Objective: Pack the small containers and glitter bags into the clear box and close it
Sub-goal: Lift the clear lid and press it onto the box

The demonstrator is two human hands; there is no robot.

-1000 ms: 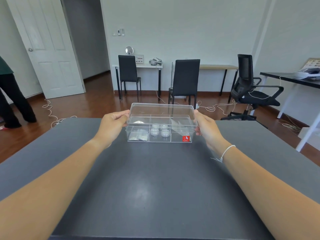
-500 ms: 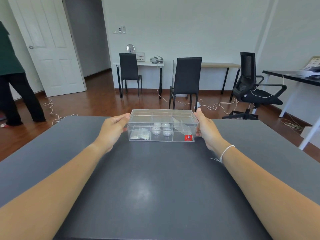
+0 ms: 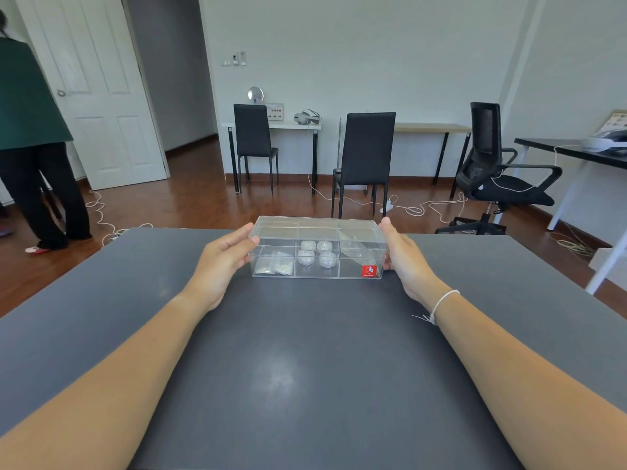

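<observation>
The clear box (image 3: 354, 270) stands near the far edge of the dark table (image 3: 305, 368) with its lid resting flat on top. Several small round containers (image 3: 315, 254) fill its middle compartment. Glitter bags (image 3: 276, 266) lie in the left one, and a clear bag (image 3: 356, 249) leans in the right one. A red sticker (image 3: 369, 271) marks the front right corner. My left hand (image 3: 220, 266) presses against the box's left end, fingers at the lid's edge. My right hand (image 3: 407, 266) grips the right end.
Beyond the table's far edge are two black chairs (image 3: 368, 154), an office chair (image 3: 498, 178) and cables on the wooden floor. A person in a green top (image 3: 30, 137) stands at the far left by the white door. A second desk (image 3: 576, 154) is at the right.
The lid, held slightly above the box a second ago, has come down and now sits on it. Both hands stay at the box's ends. The person at the left stepped further into view.
</observation>
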